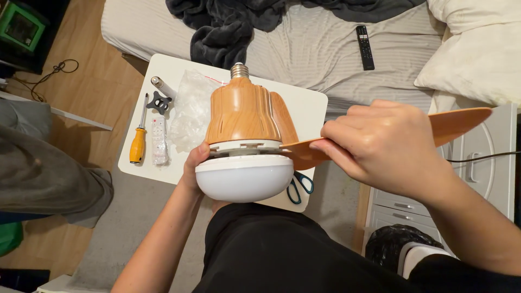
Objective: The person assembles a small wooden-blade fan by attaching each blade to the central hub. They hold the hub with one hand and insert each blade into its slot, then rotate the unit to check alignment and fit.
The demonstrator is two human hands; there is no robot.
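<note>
A fan lamp (244,116) with a wood-grain body, a screw base on top and a white dome (244,178) underneath is held above a small white table (309,100). My left hand (194,165) cups the lamp from the left at the dome's rim. My right hand (382,146) grips a wood-coloured blade (461,122) that sticks out to the right from the lamp's waist. A second blade lies folded against the body.
On the table lie an orange-handled screwdriver (138,141), a wrapped white remote (158,138), a black bracket (159,101), a clear plastic bag (190,108) and blue scissors (300,187). A bed with a dark blanket (228,27), a black remote (364,47) and pillows lies behind. White drawers (477,163) stand on the right.
</note>
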